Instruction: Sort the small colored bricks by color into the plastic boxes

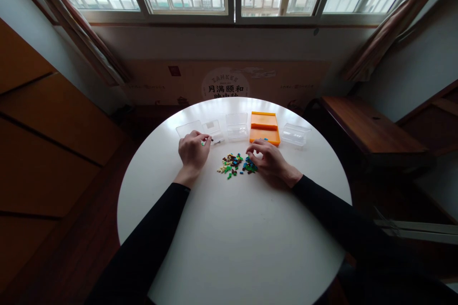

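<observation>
On the round white table, a loose pile of small coloured bricks lies toward the far edge, between the 2 hands. The pile is wider than deep, its long axis running left to right, parallel to the far edge; single bricks are too small to tell which way each points.

The right hand rests on the table at the right end of the pile, palm down, its fingers curled together and the tips touching the blue and green bricks there. This looks like a picking grip, but whether a brick is pinched between the tips cannot be told.

The left hand sits just left of the pile, fingers bent inward and close together, thumb against them. It reaches over the near edge of a clear box, and a speck of green shows by the fingertips; whether it holds a brick cannot be told.

Along the far edge runs a row of 5 containers: a clear lid, that box, another clear box, an orange tray and a clear box at the right end. Set just beyond the pile, they lie within short reach of both hands, probably so that bricks can go from pile to box.
</observation>
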Demonstrator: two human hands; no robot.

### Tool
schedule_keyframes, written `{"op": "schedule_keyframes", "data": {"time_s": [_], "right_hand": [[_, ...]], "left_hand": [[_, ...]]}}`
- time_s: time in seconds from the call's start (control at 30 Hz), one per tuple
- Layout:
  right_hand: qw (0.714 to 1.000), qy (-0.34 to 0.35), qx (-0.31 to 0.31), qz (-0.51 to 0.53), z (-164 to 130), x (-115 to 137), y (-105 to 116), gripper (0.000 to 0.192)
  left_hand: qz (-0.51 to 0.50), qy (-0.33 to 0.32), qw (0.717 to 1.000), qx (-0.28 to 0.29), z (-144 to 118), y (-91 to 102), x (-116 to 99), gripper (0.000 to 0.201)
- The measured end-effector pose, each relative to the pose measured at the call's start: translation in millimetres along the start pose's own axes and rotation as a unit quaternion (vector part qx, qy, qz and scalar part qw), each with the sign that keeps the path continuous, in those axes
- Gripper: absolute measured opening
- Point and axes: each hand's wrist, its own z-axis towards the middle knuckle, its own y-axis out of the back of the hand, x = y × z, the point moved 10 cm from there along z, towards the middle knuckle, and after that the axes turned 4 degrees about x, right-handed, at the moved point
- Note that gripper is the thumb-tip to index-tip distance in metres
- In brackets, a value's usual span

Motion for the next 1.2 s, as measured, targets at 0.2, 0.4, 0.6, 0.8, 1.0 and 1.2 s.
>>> {"op": "schedule_keyframes", "data": {"time_s": [0.2,0.4,0.6,0.8,1.0,1.2], "right_hand": [[1.000,0.008,-0.006,0.006,-1,-1,0,0.010],[1.000,0.022,-0.004,0.022,-2,2,1,0.012],[0.999,0.028,0.008,0.029,-3,2,-2,0.011],[0.999,0.039,0.014,0.030,-3,3,-4,0.009],[0.999,0.040,0.012,0.028,-3,3,-4,0.008],[0.999,0.040,0.015,0.032,-3,3,-3,0.008]], "left_hand": [[-0.022,-0.048,0.998,-0.016,-7,3.8,-13,0.020],[-0.116,-0.170,0.975,0.078,-31,-4.3,-51,0.016],[-0.175,-0.239,0.948,0.114,-49,0.4,-72,0.013],[-0.170,-0.204,0.957,0.114,-45,1.0,-63,0.013],[-0.152,-0.174,0.965,0.128,-43,-3.0,-54,0.007],[-0.134,-0.177,0.965,0.138,-43,-4.6,-51,0.015]]}}
